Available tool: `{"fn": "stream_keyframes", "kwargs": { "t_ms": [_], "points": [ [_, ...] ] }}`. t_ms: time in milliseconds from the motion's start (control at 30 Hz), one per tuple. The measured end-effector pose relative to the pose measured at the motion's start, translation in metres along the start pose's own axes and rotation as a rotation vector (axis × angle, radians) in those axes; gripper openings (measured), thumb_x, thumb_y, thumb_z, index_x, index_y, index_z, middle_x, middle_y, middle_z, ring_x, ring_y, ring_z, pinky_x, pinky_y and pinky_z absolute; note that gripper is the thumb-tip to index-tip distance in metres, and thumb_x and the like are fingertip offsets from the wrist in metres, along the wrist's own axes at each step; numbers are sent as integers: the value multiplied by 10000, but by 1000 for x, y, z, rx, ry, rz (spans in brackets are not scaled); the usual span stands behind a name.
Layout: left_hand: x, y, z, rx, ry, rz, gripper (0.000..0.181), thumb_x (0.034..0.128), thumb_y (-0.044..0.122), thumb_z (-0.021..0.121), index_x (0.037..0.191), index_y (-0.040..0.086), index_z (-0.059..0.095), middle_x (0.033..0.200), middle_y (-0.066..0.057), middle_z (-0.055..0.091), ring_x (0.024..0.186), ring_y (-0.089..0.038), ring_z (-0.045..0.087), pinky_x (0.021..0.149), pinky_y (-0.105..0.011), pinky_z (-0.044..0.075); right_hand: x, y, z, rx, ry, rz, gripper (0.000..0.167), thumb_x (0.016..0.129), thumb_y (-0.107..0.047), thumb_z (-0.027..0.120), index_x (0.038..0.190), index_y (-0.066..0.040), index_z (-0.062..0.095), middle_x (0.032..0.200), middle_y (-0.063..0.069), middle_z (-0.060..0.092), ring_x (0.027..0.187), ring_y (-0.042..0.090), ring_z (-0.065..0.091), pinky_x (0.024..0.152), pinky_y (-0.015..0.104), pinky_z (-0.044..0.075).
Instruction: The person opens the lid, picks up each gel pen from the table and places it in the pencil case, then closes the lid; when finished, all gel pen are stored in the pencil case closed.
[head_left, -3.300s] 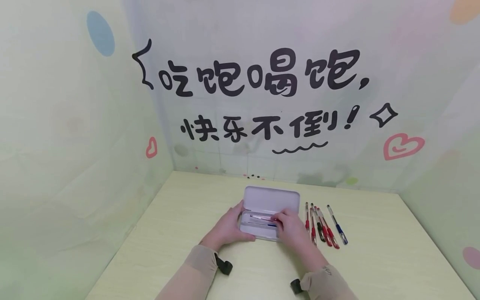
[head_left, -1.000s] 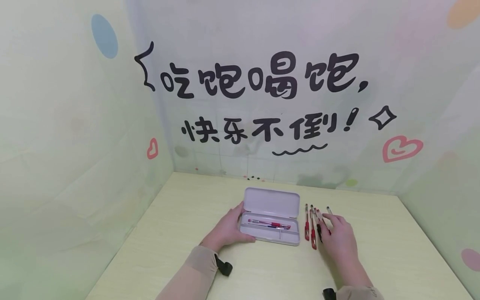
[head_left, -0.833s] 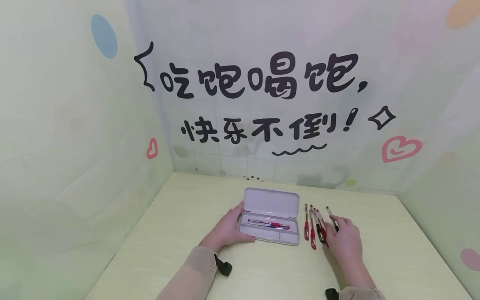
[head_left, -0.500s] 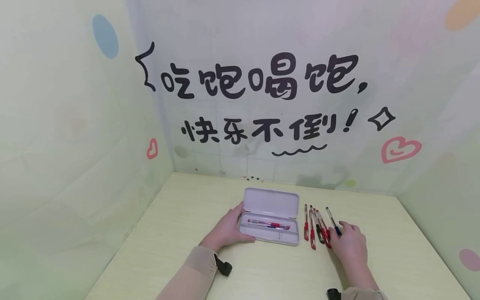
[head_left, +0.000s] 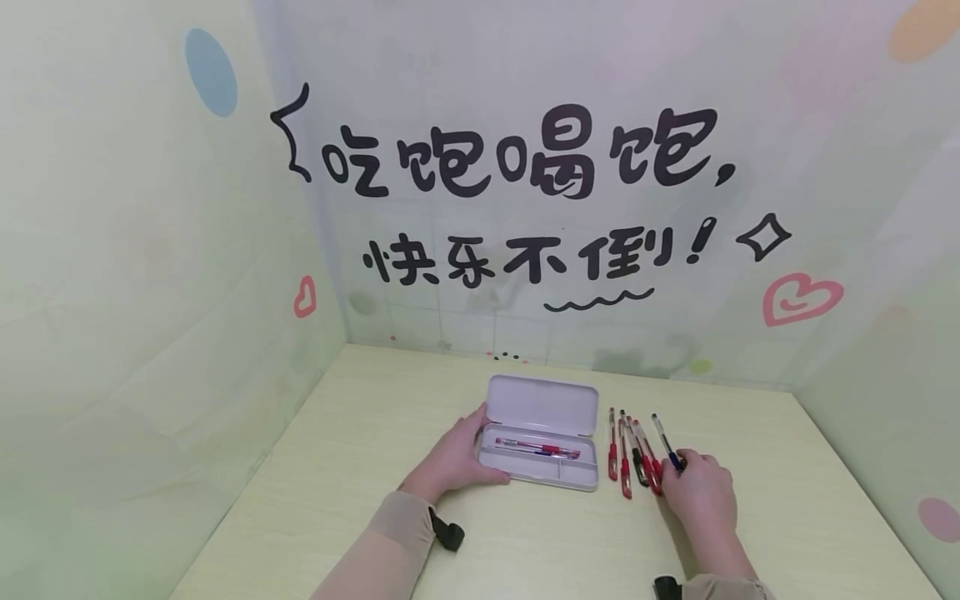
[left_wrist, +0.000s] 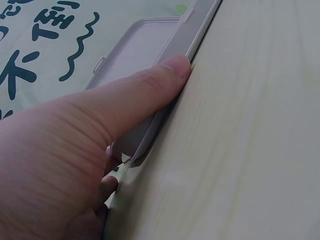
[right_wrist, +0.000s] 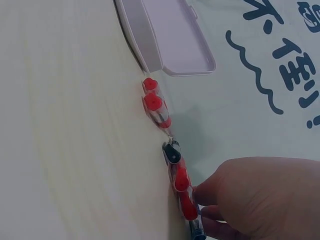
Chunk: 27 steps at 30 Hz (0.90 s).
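The pale lilac pencil case (head_left: 579, 477) lies with its lid raised, a red pen (head_left: 555, 450) and a blue one inside. My left hand (head_left: 453, 457) grips the case's left end; in the left wrist view the thumb of that hand (left_wrist: 65, 145) lies on its front wall (left_wrist: 175, 45). Right of the case, my right hand (head_left: 703, 493) pinches the blue-grip pen (head_left: 662, 433) near its lower end. In the right wrist view my right hand (right_wrist: 270, 197) is at the far end of the row, its fingertips partly hidden behind the pens.
Several red pens (head_left: 625, 479) and a black one (head_left: 639, 467) lie side by side between the case and my right hand. The pale wooden table (head_left: 525, 550) meets a printed backdrop (head_left: 465, 333) behind and at both sides.
My right hand has moved from the case to the rightmost pen and now pinches it. The red pen it held at the case lies inside. My left hand has stayed on the case.
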<state>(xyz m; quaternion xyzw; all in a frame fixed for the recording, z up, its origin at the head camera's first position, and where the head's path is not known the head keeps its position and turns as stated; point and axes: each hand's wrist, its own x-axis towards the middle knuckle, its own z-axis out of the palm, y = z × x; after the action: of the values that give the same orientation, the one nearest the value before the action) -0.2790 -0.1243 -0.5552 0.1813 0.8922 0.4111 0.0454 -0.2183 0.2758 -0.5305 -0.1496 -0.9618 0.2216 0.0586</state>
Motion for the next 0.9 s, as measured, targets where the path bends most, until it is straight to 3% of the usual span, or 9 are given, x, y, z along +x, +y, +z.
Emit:
{"fn": "stream_keyframes", "kwargs": {
  "t_ms": [500,733,900],
  "points": [
    [2,-1,0,15,-5,21,1388,677,473,1053,1769,209,238,1707,-11,523,1647,-311,409,1442,-527,173,4,7,2,-33,14,-4,403,1016,-185,624,1283,103,713,1147,385,696,970,529,655,725,595,602],
    [2,-3,1,14,-2,18,1407,667,490,1055,1772,213,229,1708,-10,520,1654,-330,394,1438,-542,185,4,7,2,-17,26,10,406,999,-175,612,1273,105,717,1128,371,705,954,511,662,702,569,597],
    [3,-4,1,12,-2,24,1402,663,495,1055,1768,212,241,1684,-3,546,1641,-315,417,1440,-534,184,3,3,0,12,42,35,417,1013,-180,591,1308,96,696,1209,386,663,1000,532,658,709,572,596]
  ]
}}
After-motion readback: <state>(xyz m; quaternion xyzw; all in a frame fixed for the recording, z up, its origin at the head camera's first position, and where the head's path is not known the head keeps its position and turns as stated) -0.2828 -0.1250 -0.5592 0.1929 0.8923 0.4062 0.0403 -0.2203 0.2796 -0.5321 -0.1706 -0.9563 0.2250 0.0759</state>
